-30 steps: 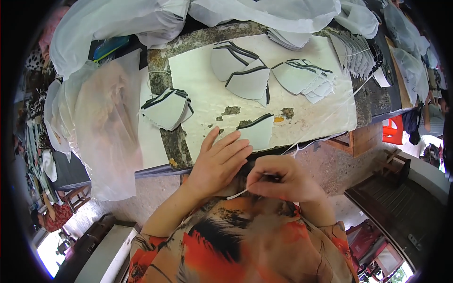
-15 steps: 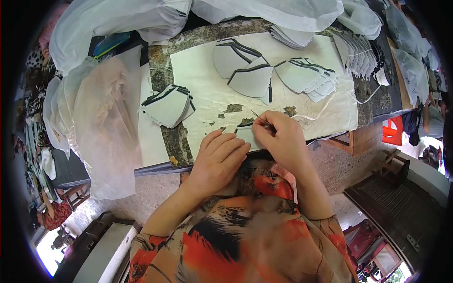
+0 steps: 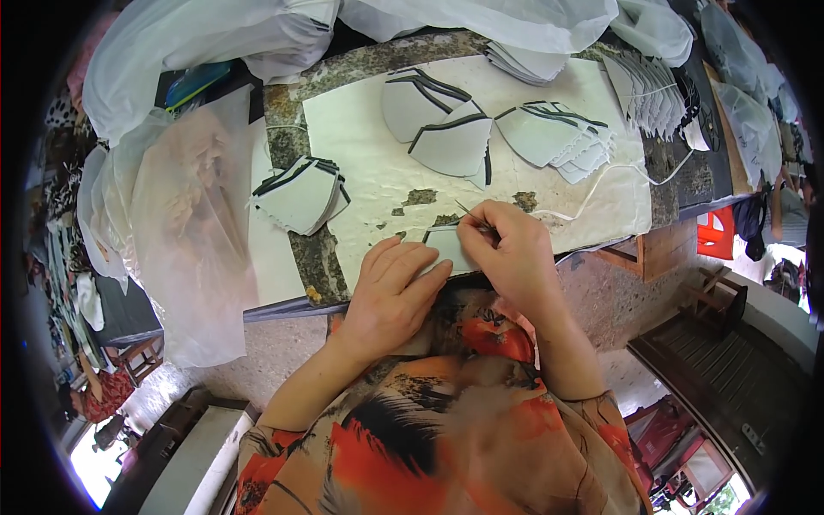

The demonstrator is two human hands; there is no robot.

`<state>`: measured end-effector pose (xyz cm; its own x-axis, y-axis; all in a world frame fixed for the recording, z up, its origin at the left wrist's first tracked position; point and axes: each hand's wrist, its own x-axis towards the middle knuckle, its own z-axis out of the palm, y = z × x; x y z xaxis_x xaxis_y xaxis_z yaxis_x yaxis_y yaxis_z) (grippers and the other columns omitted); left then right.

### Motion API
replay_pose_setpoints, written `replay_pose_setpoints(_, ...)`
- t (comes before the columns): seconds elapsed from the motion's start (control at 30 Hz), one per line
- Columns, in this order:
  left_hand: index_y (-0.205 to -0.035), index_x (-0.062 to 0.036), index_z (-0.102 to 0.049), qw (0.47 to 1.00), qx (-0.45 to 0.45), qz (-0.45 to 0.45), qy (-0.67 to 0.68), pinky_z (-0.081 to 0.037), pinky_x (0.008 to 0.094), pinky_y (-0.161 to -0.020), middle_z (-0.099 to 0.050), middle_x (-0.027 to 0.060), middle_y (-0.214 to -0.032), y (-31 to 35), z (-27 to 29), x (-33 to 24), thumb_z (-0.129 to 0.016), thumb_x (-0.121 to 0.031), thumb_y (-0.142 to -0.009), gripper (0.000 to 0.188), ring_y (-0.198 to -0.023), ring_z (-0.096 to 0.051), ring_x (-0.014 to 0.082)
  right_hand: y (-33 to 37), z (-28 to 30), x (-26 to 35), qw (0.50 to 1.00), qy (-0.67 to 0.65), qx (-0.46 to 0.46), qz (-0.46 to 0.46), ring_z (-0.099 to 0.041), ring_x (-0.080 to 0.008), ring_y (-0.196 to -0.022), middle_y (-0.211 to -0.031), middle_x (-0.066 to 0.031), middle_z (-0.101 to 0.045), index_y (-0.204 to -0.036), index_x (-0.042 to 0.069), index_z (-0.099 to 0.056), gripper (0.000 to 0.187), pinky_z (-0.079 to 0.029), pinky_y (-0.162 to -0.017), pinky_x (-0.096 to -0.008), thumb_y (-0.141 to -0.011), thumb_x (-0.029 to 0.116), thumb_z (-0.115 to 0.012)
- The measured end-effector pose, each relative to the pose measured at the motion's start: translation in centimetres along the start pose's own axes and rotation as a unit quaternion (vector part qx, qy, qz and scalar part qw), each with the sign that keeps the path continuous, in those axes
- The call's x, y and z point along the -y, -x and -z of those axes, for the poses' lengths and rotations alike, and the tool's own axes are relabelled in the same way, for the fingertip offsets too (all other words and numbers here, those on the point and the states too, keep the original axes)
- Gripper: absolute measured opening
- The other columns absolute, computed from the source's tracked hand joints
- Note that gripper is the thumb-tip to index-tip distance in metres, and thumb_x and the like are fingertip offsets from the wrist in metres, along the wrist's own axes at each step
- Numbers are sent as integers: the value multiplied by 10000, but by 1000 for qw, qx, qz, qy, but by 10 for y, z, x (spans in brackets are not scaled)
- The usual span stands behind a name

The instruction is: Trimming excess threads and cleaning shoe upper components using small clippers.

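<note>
At the near edge of the table lies a pale, curved-cut flat piece (image 3: 447, 246) with a dark edge along its top. My left hand (image 3: 397, 285) rests over its left side, fingers stretched out and lying flat. Pinched between the thumb and fingers of my right hand (image 3: 511, 249) is a thin pointed metal tool (image 3: 466, 209), its tip sticking out up and to the left. That hand is at the piece's right end, and the fingers hide part of both piece and tool.
Similar pieces with black strips lie in a left stack (image 3: 302, 194), a middle group (image 3: 451, 144) and a right stack (image 3: 554, 137). Tied bundles (image 3: 639, 96) sit at the far right. A white cord (image 3: 592, 193) crosses the worn white sheet (image 3: 360, 129). Plastic bags (image 3: 193, 223) cover the left side.
Both hands keep almost the same place and hold. Along the top of the piece, less of the black strip shows now. The whole view has shifted slightly.
</note>
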<state>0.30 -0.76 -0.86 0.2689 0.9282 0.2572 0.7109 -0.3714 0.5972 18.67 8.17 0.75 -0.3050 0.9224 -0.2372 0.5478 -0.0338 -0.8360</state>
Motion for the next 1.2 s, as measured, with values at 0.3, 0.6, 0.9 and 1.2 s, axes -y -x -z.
replay_pose_setpoints(0.3, -1099, -109, -754, 1000, -13, 17, -4, -444, 503, -1050, -642, 123, -1245, -2, 0, -1, -779, -101, -806, 294, -1208, -565, 355, -1, 5, -1, 1000, -2, 13, 8, -604, -162, -688, -801, -106, -660, -941, -14, -686, 131, -492, -646, -306, -885, 105, -682)
replay_pose_setpoints(0.6, -1057, -145, -726, 997, 36, 43, -57, -320, 527, -1159, -629, 79, -1372, -6, 0, -2, -753, -169, -874, 186, -1316, -535, 301, -3, 6, 1, 999, 19, 25, 10, -630, -194, -700, -809, -121, -666, -944, -9, -689, 134, -504, -663, -319, -883, 110, -678)
replay_pose_setpoints(0.9, -1163, -135, -689, 993, 27, 62, -94, -309, 525, -1175, -628, 67, -1386, -1, -6, -7, -739, -186, -896, 276, -1316, -541, 310, -6, 19, 3, 999, 6, 30, -16, -666, -362, -797, -870, -169, -681, -952, 23, -684, 169, -527, -720, -417, -890, 180, -691)
replay_pose_setpoints(1.2, -1409, -108, -614, 990, 28, 88, -105, -269, 514, -1191, -618, 75, -1387, -4, -11, -12, -718, -244, -921, 517, -1344, -501, 298, -9, 25, -5, 999, 21, 25, 13, -590, -205, -674, -774, -138, -635, -933, -28, -659, 211, -481, -642, -337, -888, 174, -699)
